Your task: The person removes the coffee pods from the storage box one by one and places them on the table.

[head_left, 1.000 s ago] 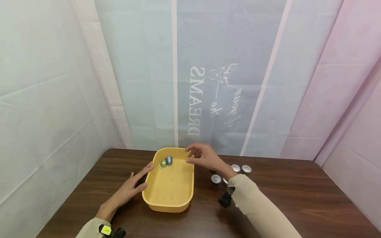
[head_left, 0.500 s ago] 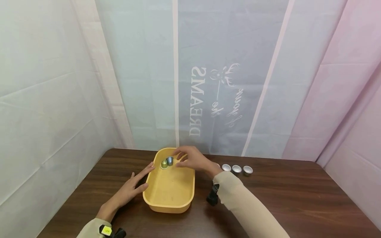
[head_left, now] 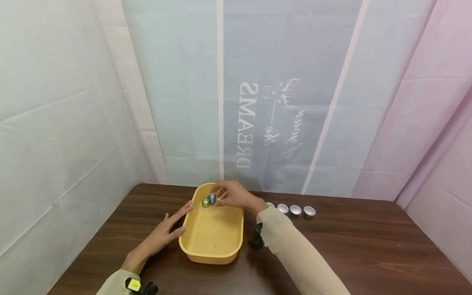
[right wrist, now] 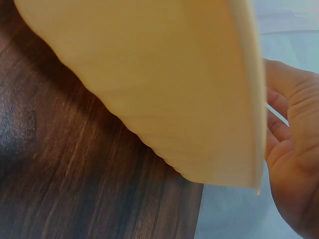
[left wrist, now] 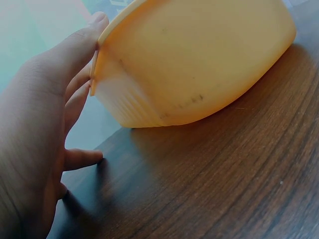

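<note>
A yellow plastic tub (head_left: 212,239) stands on the table, holding two small coffee capsules near its far left corner. One is a green capsule (head_left: 205,203), the other a blue capsule (head_left: 212,199) right beside it. My left hand (head_left: 162,235) lies along the tub's left side, and in the left wrist view its fingers touch the rim with other fingers spread. Over the tub's far end, my right hand (head_left: 234,196) reaches in with bent, parted fingers, its thumb and index fingertips right at the blue capsule. In the right wrist view the tub wall hides those fingertips.
On the dark wooden table (head_left: 350,241), several capsules with silver lids (head_left: 295,210) stand in a row right of the tub, partly behind the right forearm. A printed curtain (head_left: 191,102) hangs behind the table, and pale cloth (head_left: 66,143) hangs at the left.
My right hand has moved left from the tub's right rim to the blue capsule, uncovering more of the capsule row. My left hand keeps its place, and the two capsules in the tub lie as before.
</note>
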A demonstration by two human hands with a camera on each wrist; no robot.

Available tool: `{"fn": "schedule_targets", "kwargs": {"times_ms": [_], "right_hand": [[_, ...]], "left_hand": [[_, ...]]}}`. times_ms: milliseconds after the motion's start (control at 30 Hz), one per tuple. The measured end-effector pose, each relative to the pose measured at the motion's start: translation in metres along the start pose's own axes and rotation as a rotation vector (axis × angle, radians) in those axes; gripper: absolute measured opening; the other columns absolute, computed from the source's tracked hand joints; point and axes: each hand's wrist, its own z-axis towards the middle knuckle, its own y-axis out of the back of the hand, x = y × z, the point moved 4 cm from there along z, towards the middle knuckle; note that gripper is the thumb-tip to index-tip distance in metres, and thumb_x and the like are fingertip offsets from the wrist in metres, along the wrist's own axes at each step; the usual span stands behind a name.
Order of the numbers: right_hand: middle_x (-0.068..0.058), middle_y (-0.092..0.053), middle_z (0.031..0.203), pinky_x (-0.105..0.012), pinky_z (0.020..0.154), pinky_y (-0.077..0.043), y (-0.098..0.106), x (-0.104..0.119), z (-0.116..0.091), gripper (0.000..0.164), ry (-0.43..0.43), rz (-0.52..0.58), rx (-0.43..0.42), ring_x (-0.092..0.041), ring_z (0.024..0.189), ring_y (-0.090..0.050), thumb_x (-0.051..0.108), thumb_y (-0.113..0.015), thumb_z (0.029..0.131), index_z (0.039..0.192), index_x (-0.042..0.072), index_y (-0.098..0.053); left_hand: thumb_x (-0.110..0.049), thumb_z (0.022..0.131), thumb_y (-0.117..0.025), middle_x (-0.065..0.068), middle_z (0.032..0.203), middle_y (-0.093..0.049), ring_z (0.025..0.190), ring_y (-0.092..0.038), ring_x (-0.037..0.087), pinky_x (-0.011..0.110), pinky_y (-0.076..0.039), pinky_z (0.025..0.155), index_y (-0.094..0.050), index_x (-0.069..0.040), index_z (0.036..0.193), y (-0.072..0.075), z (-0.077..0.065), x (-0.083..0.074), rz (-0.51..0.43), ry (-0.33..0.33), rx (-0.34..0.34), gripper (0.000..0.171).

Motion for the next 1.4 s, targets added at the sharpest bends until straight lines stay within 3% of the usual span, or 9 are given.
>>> {"fn": "schedule_targets", "kwargs": {"times_ms": [367,533,767,1200,1400], "right_hand": [[-0.009,-0.064,0.116,-0.026,0.080,-0.052,-0.003,-0.006,0.008,0.040,-0.026,-0.120,0.018,-0.027,0.105,-0.061,-0.005,-0.073,0.080,0.117,0.004,-0.065],[-0.004,-0.065,0.116,-0.029,0.086,-0.050,-0.009,-0.008,0.013,0.041,-0.051,-0.230,0.052,-0.022,0.107,-0.060,-0.004,-0.072,0.080,0.118,0.011,-0.066],[0.000,-0.065,0.116,-0.031,0.095,-0.044,-0.015,-0.010,0.017,0.045,-0.013,-0.366,0.095,-0.015,0.109,-0.057,-0.004,-0.072,0.079,0.119,0.014,-0.066],[0.001,-0.064,0.120,-0.026,0.096,-0.043,-0.022,-0.004,0.020,0.045,0.042,-0.460,0.131,-0.013,0.112,-0.057,0.002,-0.075,0.081,0.123,0.011,-0.065],[0.002,-0.066,0.114,-0.025,0.088,-0.048,-0.022,-0.001,0.019,0.038,0.033,-0.422,0.126,-0.013,0.104,-0.061,0.000,-0.073,0.082,0.118,0.013,-0.068]], "left_hand": [[-0.016,0.099,-0.052,-0.002,0.158,-0.019,0.140,-0.021,0.038,0.078,0.005,0.094,-0.031,-0.018,0.151,0.000,0.006,-0.006,-0.009,0.002,0.015,0.057],[-0.015,0.099,-0.052,-0.003,0.158,-0.019,0.140,-0.022,0.036,0.078,0.004,0.095,-0.031,-0.017,0.151,-0.001,0.004,-0.005,-0.006,-0.002,0.013,0.057],[-0.016,0.099,-0.052,0.003,0.158,-0.019,0.140,-0.022,0.037,0.078,0.004,0.094,-0.031,-0.018,0.151,-0.001,0.002,-0.003,-0.008,0.002,0.012,0.056],[-0.010,0.097,-0.055,0.000,0.157,-0.022,0.140,-0.022,0.038,0.079,0.006,0.093,-0.034,-0.017,0.150,0.000,0.000,-0.008,-0.022,-0.002,-0.001,0.057],[-0.013,0.098,-0.053,0.000,0.158,-0.020,0.140,-0.022,0.038,0.078,0.004,0.094,-0.033,-0.017,0.151,-0.001,-0.001,-0.004,-0.013,0.003,0.005,0.056]]}}
